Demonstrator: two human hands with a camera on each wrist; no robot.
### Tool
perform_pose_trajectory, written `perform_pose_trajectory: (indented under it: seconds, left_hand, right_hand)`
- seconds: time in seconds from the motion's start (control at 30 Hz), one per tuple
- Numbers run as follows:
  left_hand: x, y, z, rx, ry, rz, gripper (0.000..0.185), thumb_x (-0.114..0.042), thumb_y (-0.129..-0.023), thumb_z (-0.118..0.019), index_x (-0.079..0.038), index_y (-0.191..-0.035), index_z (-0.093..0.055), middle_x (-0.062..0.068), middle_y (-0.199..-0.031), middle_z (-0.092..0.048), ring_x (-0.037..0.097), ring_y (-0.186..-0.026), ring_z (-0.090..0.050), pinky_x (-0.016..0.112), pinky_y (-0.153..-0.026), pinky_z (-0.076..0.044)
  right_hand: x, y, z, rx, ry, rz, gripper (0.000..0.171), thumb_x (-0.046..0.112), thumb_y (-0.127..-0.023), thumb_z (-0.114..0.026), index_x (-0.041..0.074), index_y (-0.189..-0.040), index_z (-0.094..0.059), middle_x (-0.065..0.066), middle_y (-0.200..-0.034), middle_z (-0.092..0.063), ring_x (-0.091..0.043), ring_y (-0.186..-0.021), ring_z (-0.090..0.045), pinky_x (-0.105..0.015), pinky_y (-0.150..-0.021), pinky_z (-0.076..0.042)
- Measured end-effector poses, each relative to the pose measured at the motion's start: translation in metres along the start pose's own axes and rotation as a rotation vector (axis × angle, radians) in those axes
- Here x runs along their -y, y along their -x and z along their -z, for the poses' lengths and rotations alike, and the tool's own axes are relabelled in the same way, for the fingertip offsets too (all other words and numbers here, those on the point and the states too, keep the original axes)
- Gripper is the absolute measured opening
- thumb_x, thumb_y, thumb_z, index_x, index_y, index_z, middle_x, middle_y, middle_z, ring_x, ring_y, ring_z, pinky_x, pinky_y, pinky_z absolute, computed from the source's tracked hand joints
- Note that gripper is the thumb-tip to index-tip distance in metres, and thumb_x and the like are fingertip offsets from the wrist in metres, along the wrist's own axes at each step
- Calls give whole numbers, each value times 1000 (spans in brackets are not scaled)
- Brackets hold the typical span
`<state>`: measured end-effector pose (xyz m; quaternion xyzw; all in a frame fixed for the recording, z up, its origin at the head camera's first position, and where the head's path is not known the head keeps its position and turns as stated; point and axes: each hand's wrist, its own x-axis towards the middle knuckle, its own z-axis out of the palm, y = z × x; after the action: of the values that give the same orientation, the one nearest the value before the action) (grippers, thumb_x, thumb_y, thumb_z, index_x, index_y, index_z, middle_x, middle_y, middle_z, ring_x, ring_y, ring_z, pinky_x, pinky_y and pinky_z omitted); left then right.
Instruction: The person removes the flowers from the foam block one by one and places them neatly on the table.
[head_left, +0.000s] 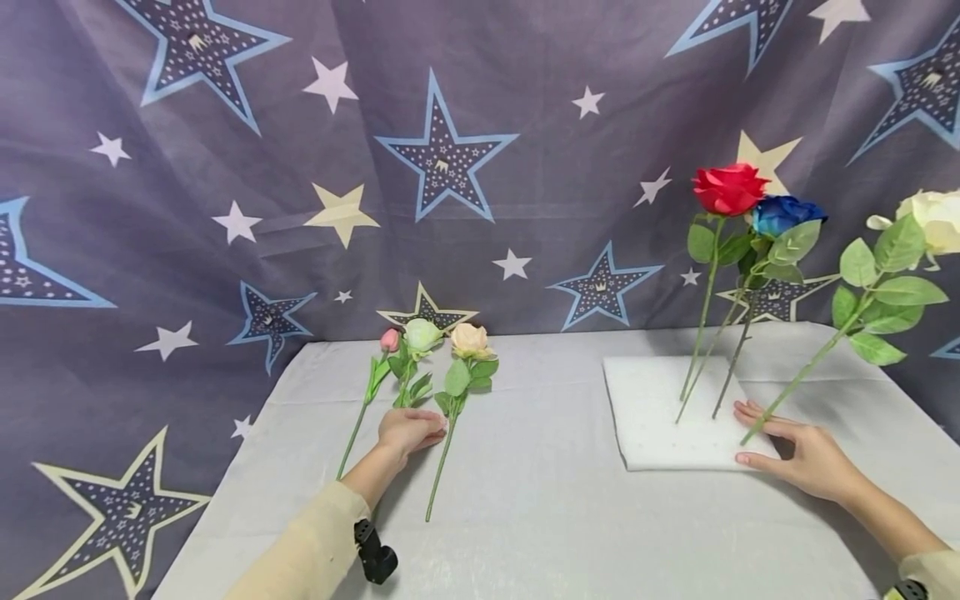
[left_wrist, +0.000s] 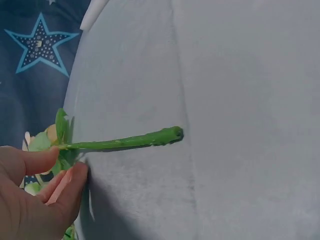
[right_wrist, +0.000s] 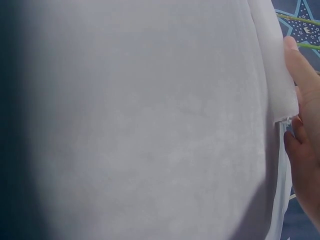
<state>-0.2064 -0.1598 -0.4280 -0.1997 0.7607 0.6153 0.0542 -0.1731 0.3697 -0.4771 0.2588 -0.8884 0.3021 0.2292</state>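
Note:
My left hand (head_left: 411, 429) is at the stem of a peach rose (head_left: 470, 342) lying on the table. In the left wrist view its thumb and fingers stand apart near the green stem (left_wrist: 125, 144), by the leaves. Beside that rose lie a pale green rose (head_left: 422, 335) and a pink tulip (head_left: 389, 339). My right hand (head_left: 806, 458) rests against the right edge of a white foam block (head_left: 652, 433), fingers extended. A red rose (head_left: 729, 190), a blue rose (head_left: 786, 215) and a leaning cream rose (head_left: 937, 221) stand in the foam; the cream rose's stem crosses before the hand.
A pale grey cloth covers the table (head_left: 540, 500). Behind it hangs a dark curtain (head_left: 525, 200) with a star pattern. The upright flowers rise high above the foam, and the cream one tilts out to the right.

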Motion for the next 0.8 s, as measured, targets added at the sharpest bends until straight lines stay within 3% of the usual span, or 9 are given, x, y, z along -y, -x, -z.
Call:
perform_pose_trajectory:
  seconds: [0.23, 0.43, 0.67, 0.8]
  left_hand:
    - [-10, 2, -2, -33, -64, -67, 28, -6, -84, -71, 5, -109, -67, 17, -104, -71, 12, -78, -70, 32, -82, -61]
    - [-22, 0, -18, -11, -60, -121, 32, -12, -86, -70, 2, -115, -66, 19, -111, -71, 26, -96, -71, 37, -90, -58]
    - [-36, -3, -54, 6, 6, -191, 32, -8, -83, -72, 3, -113, -67, 18, -108, -73, 9, -81, -69, 34, -85, -60]
    - [-47, -3, -84, 42, 18, -252, 31, -6, -81, -73, 4, -111, -68, 19, -106, -73, 12, -81, -70, 30, -79, -60]
  right_hand:
    - [0, 1, 0, 3, 10, -9, 65, 12, -62, -87, 8, -123, -66, 39, -137, -38, 29, -126, -27, 9, -103, -17]
    - [0, 1, -1, -1, 3, -5, 65, 11, -61, -87, 7, -122, -66, 39, -136, -38, 28, -126, -29, 9, -102, -18]
    - [0, 1, -1, -6, 11, 6, 65, 12, -61, -87, 8, -122, -66, 38, -136, -39, 28, -126, -29, 9, -103, -17]
    - [0, 1, 0, -2, 8, 4, 65, 12, -61, -87, 7, -122, -66, 38, -137, -39, 28, -126, -29, 9, -103, -18]
